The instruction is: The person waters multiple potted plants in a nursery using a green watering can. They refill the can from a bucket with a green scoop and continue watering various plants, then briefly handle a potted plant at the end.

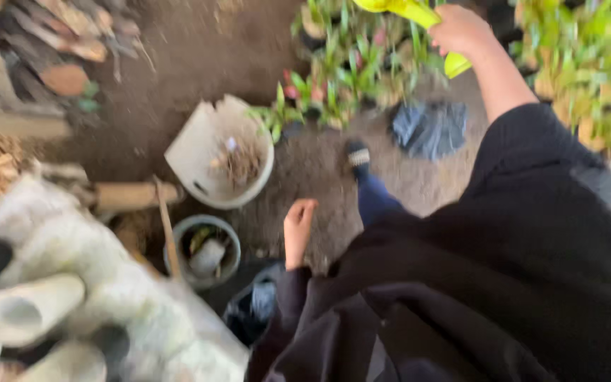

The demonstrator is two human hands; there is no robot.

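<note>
whole view motion-blurred | yellow tool (419, 14) cut off at top edge | plants (348, 71) indistinct

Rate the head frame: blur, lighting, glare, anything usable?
Head view: heavy motion blur across the whole frame, no sharp edges anywhere. Light is soft and even, with no hard shadows or glare. Right hand in a grip on a yellow-green object, cut off by the top edge. Left hand hangs free over bare soil. Broken white bucket and potted plants readable only as shapes.
</note>
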